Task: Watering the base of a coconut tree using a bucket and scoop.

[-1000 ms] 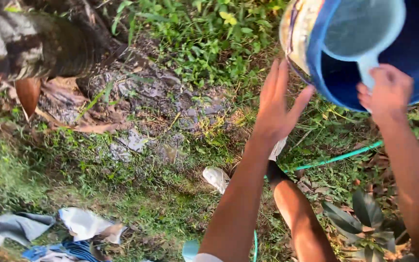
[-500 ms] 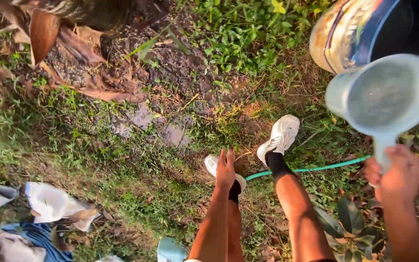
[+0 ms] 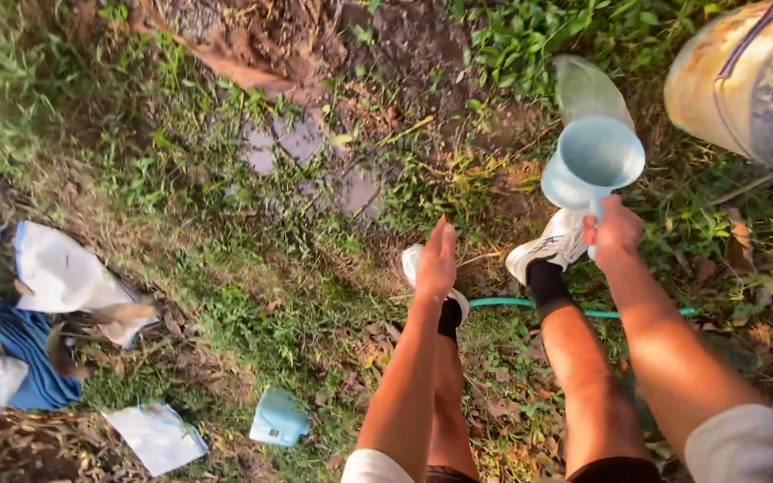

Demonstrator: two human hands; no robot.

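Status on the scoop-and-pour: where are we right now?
Done: the light blue scoop is out of the blue drum, which stands apart at the upper right. In hand: the right hand grips the scoop's handle, tipped away over the grass, and water seems to spill from its rim. The left hand is open and empty. Left: how much water remains in the scoop cannot be told.

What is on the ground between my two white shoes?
In the head view, between the left shoe and the right shoe lies grass with dry leaves, and a thin green hose runs across just behind them.
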